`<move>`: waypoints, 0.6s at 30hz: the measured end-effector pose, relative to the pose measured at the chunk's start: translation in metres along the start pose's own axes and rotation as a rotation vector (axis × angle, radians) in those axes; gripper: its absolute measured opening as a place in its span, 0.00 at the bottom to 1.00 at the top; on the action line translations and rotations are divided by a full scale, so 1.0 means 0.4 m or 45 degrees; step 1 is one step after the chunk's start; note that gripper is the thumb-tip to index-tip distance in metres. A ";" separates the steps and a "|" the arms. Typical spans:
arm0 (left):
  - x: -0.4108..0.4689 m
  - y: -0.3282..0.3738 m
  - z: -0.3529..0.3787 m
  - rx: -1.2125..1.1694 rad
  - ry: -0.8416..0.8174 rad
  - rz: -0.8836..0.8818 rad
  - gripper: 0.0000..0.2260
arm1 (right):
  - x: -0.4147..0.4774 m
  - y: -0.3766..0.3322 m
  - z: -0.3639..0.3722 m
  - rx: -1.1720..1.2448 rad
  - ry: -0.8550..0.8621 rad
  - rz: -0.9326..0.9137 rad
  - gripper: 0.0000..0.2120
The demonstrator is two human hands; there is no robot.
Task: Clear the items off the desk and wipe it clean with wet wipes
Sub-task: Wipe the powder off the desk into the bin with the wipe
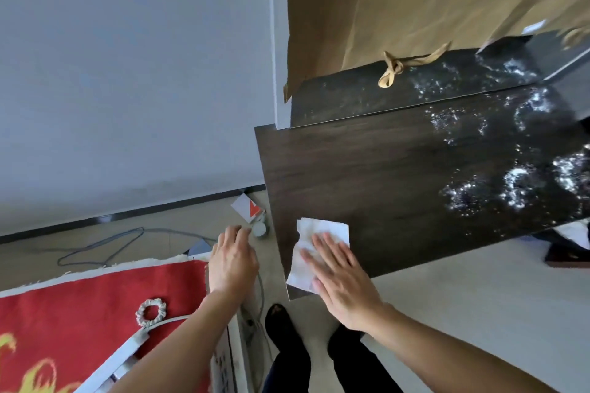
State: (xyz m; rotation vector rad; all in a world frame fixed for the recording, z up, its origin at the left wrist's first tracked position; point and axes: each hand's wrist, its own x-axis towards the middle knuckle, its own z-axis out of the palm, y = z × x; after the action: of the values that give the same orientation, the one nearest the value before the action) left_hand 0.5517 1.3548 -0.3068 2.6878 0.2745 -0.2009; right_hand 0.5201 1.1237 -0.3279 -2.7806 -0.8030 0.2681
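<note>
A dark wood desk (pixel 399 175) fills the right half of the head view. A white wet wipe (pixel 314 234) lies flat on its near left corner. My right hand (pixel 341 277) presses on the wipe with straight, spread fingers. My left hand (pixel 231 262) hovers off the desk's left edge, above the floor, fingers relaxed and holding nothing. Wet streaks and white foam (pixel 517 182) glisten on the desk's right part.
A brown curtain (pixel 415 3) with a knotted tie (pixel 394 68) hangs over the desk's raised back ledge. On the floor left of the desk lie a red rug (pixel 79 313), a blue cable (pixel 105 246), a small round object (pixel 260 228), a scrunchie (pixel 151 311). My feet (pixel 281 325) stand below.
</note>
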 end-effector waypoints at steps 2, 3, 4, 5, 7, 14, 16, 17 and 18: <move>0.010 0.046 0.002 0.003 -0.003 0.108 0.12 | -0.056 0.075 -0.015 -0.045 0.045 0.090 0.26; 0.014 0.069 0.007 0.009 -0.012 0.160 0.12 | -0.082 0.120 -0.023 -0.063 0.068 0.199 0.25; 0.016 0.094 0.013 0.019 -0.025 0.212 0.12 | -0.105 0.166 -0.036 -0.052 0.090 0.356 0.24; 0.015 0.120 0.021 0.029 -0.039 0.257 0.11 | -0.126 0.207 -0.049 -0.030 0.117 0.526 0.24; 0.011 0.168 0.044 0.045 -0.035 0.352 0.11 | -0.151 0.260 -0.064 0.003 0.168 0.749 0.25; 0.009 0.355 0.112 0.023 -0.055 0.633 0.18 | -0.255 0.409 -0.063 -0.015 0.309 0.680 0.19; 0.024 0.401 0.144 0.009 -0.040 0.650 0.19 | -0.292 0.508 -0.099 0.006 0.385 0.952 0.18; 0.032 0.425 0.163 0.004 -0.043 0.641 0.20 | -0.297 0.549 -0.110 0.028 0.407 1.073 0.18; 0.040 0.447 0.185 -0.006 -0.036 0.620 0.20 | -0.285 0.564 -0.117 0.053 0.425 1.152 0.19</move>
State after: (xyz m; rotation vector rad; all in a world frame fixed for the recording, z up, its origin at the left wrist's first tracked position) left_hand 0.5997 1.1667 -0.3042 2.6492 -0.3861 -0.0883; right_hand 0.5490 0.8683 -0.3321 -2.8326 0.5555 -0.0432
